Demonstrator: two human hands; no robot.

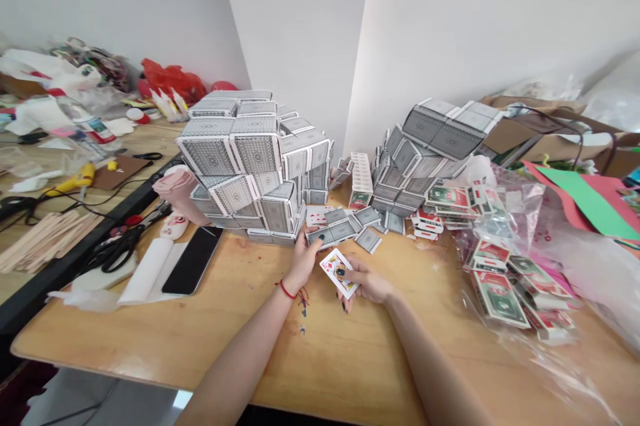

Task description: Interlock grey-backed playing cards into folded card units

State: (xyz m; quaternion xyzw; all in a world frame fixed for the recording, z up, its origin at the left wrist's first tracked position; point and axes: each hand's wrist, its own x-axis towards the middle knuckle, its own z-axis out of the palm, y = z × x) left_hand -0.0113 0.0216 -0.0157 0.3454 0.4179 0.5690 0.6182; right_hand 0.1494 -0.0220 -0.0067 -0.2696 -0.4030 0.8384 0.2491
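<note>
Near field: I see the right hand (367, 285) pinching a small stack of playing cards (339, 272) face-up, fingers closed on its lower right edge, thumb on top; a red-and-yellow court figure shows on the top card. The stack sits just above the wooden table (310, 359), near its middle. The left hand (301, 261), red cord at the wrist, reaches toward 12 o'clock with fingertips closed on the loose cards (336, 231) lying back-up just beyond. My judgement: cards are light, thin, springy and slick on each other; a stack fans or slides unless squeezed across the short edges, and a single flat card wants lifting by a corner or sliding off its neighbour. At 9 o'clock lie a black phone (193, 259) and scissors (117, 246). At 3 o'clock, boxed decks in a clear bag (505, 279). Farther, at 11 o'clock, a built block of grey-backed decks (250, 159); at 1 o'clock, a second leaning pile (430, 146), looks easily toppled.
</note>
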